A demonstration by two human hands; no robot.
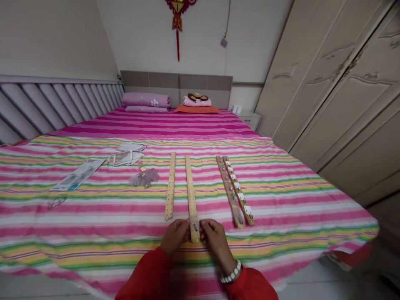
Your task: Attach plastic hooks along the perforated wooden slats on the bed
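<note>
Strip (191, 191), long and narrow, pale tan, dark-dotted

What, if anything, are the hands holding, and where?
Left hand and right hand at side edges of the hook pad, near end of a perforated strip; pad or strip gripped: can't tell.

four strips (190, 187), two hands (175, 236) (215, 238), one bracelet (231, 273)
</note>
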